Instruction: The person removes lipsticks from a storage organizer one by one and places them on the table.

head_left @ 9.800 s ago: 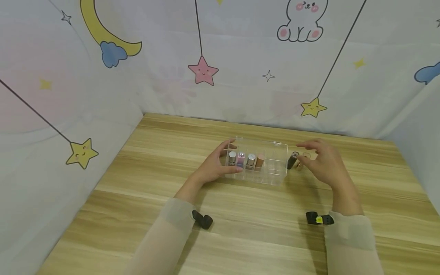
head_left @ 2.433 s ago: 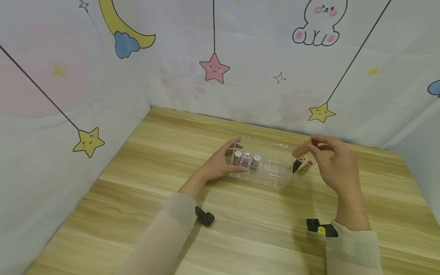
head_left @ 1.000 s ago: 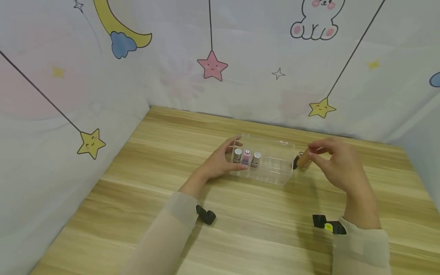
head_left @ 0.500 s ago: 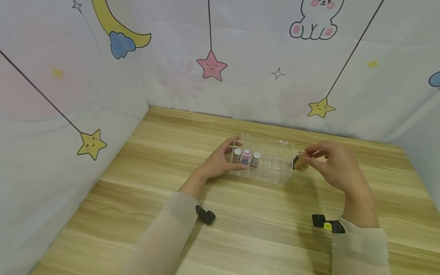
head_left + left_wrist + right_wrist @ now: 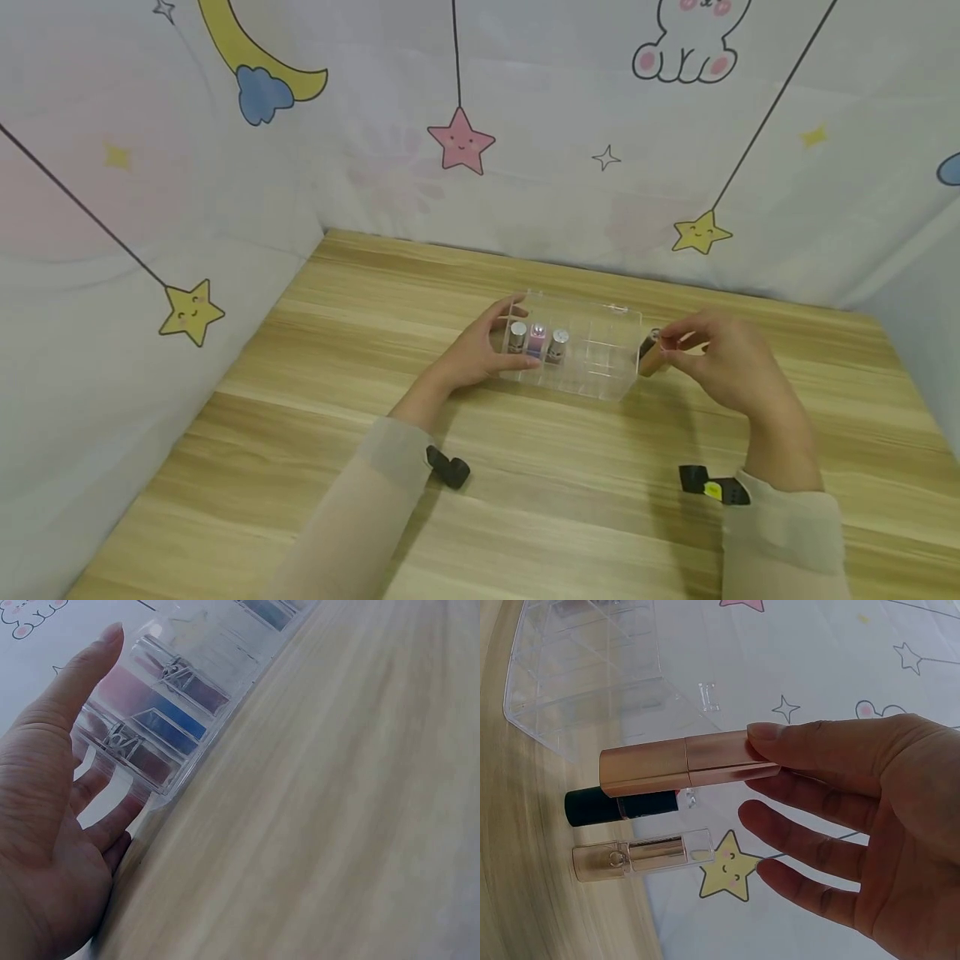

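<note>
My left hand (image 5: 472,358) holds the left end of a clear compartment box (image 5: 603,342), its thumb across the front and its fingers behind. Inside stand two silver-capped tubes (image 5: 517,337) and a pink-and-blue tube (image 5: 537,339) between them. In the left wrist view the thumb rests over the box near the blue-based tube (image 5: 169,716). Just right of the box, my right hand (image 5: 731,358) pinches a rose-gold lipstick (image 5: 649,766) by its upper end between thumb and index finger. The other fingers are loosely bent. In the head view this lipstick partly hides the tubes behind it.
A black lipstick (image 5: 592,808) and a gold lipstick with a clear case (image 5: 600,862) stand on the wooden table (image 5: 555,483), right of the box. A printed cloth (image 5: 540,208) hangs behind the table, with more cloth at both sides.
The rose-gold lipstick left the box's row and is now outside its right end in my right hand. Over the last second it shifted slightly left, towards the box. My left hand stays put.
</note>
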A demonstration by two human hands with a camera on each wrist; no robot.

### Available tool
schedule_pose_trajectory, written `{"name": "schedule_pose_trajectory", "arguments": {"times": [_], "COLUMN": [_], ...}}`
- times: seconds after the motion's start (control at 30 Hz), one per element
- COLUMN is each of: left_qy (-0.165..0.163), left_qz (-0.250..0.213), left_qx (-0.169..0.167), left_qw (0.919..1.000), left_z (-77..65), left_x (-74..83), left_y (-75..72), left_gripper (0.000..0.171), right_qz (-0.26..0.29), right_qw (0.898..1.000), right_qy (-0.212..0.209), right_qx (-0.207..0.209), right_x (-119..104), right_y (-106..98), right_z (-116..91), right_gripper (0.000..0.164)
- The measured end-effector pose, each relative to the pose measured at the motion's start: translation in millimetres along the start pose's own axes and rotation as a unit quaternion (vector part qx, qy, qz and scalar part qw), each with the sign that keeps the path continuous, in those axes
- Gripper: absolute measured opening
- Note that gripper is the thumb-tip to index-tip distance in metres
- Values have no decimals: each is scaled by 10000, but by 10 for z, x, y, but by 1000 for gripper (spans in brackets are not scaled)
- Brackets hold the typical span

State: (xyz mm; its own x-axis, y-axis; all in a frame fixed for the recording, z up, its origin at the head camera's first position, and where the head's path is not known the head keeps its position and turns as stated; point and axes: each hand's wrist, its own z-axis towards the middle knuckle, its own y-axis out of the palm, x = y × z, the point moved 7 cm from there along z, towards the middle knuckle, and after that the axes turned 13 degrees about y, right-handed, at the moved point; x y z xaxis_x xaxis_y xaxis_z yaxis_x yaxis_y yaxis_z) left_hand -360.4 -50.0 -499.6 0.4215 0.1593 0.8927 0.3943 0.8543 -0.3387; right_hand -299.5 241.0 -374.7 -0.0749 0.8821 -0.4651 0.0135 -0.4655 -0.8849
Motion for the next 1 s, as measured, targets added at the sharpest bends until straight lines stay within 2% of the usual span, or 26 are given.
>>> {"name": "schedule_pose_trajectory", "arguments": {"times": [0.53, 1.0], "left_qy": [-53, -82], "left_qz": [-40, -163], "left_qx": [-11, 0], "left_qw": [10000, 9998], "left_z": [3, 10], "left_x": [-7, -5], "left_y": [0, 8], "left_gripper": [103, 101], "right_qz": [17, 40], "right_qw": [9996, 9990], "right_qy": [84, 193], "right_qx": [-253, -411], "right_x": [49, 115], "right_y": [104, 175], "right_z": [50, 82], "right_gripper": [21, 11]}}
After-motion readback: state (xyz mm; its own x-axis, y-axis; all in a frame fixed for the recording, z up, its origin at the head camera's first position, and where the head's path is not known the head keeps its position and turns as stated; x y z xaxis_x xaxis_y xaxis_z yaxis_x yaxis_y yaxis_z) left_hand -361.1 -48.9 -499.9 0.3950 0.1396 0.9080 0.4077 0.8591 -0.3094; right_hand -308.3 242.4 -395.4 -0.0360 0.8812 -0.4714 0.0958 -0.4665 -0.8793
